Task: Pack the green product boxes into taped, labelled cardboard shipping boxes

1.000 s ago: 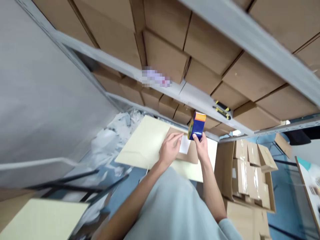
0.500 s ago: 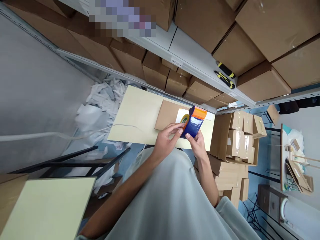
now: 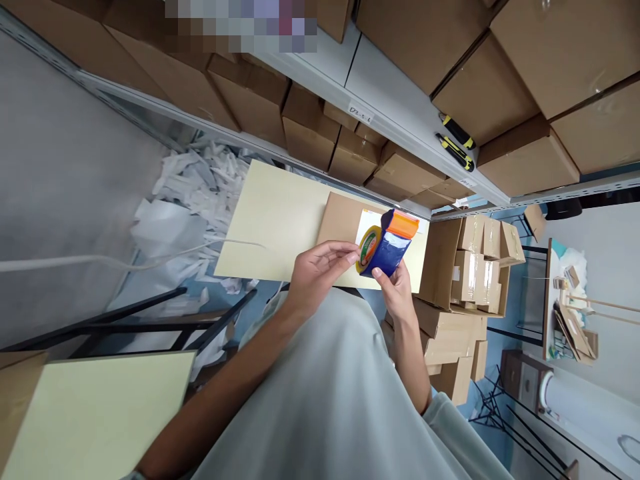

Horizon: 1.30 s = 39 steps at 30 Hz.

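Right hand [image 3: 395, 293] gripping the tape dispenser [image 3: 387, 248] over the carton [image 3: 340, 220] at the table's [image 3: 270, 220] right end, left hand [image 3: 317, 270] fingertips pinching its roll; looks like freeing the tape end, which needs a clean peel.

Glossy blue and orange plastic tape dispenser [image 3: 389, 245]; matt brown cardboard box [image 3: 341, 220]; smooth, pale, perhaps laminated tabletop [image 3: 273, 220]; crumpled white paper [image 3: 185, 200], left.

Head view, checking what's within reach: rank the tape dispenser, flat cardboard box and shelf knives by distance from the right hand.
1. The tape dispenser, held in the right hand.
2. The flat cardboard box, on the table just beyond.
3. The utility knives, up on the shelf, farthest.
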Tool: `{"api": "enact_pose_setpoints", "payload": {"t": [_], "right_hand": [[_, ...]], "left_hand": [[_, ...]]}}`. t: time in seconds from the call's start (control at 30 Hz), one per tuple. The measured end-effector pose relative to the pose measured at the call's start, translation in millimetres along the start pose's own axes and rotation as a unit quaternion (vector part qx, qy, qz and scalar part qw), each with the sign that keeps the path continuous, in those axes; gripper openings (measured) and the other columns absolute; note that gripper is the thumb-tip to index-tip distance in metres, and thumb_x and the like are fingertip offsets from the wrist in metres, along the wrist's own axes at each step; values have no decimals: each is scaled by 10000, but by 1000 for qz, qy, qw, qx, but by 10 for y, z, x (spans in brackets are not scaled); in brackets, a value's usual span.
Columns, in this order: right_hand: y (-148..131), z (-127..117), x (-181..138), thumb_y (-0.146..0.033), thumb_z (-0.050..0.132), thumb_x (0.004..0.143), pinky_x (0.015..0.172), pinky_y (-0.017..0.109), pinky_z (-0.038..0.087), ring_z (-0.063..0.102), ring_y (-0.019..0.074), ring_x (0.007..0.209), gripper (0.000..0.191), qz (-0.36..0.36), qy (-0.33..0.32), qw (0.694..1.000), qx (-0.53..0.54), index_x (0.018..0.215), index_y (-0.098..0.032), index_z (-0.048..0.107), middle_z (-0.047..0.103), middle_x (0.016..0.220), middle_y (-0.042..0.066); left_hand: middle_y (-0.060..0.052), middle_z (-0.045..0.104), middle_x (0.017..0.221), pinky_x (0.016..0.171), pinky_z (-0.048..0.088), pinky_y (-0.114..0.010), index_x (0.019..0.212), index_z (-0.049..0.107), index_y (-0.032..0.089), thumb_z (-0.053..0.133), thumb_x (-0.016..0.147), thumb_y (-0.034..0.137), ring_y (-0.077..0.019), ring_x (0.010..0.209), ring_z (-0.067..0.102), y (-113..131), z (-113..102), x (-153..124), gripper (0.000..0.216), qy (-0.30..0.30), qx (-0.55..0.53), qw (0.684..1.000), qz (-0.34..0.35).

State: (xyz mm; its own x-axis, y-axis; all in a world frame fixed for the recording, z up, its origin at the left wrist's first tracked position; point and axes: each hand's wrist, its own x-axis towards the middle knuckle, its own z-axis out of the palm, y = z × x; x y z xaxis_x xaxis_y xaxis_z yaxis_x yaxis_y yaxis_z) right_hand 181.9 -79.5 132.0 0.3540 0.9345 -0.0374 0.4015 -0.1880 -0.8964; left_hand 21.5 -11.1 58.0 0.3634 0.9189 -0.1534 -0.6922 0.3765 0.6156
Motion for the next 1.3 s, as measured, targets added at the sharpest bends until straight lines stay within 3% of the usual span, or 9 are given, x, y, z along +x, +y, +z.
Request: {"api": "enact_pose_setpoints", "payload": {"t": [0.3,0.6,1.0,1.3], "right_hand": [[-40,242,-78,-611,889,870,1090,451,611,733,260,1123,594,9,-2,1000,-27,1288,-255,661,784,1217,66],[-26,337,-103,-574,880,899,1080,433,609,734,252,1121,616,2,-17,1000,-22,1366,-248,645,770,1227,69],[-79,230,-76,-611,868,891,1093,415,599,704,251,1151,682,-29,-18,999,-41,1421,-252,634,761,1264,81],[-89,-11,-40,-635,861,891,1033,410,604,706,247,1085,668,-14,-22,999,-43,1401,-275,625,750,1185,58]], "left_hand": [[-68,797,878,833,645,-370,871,797,189,951,731,491,-215,812,756,66,-188,24,366,16,-35,999,5],[-57,790,837,791,628,-350,842,806,187,976,680,449,-192,752,728,177,-235,-10,353,20,-45,999,-9],[-46,775,832,722,564,-328,784,801,205,952,650,374,-151,695,619,213,-124,-18,263,21,-47,999,-15],[-43,761,848,738,556,-331,884,820,209,930,696,355,-159,732,638,202,56,-21,262,6,-54,998,-17]]}}
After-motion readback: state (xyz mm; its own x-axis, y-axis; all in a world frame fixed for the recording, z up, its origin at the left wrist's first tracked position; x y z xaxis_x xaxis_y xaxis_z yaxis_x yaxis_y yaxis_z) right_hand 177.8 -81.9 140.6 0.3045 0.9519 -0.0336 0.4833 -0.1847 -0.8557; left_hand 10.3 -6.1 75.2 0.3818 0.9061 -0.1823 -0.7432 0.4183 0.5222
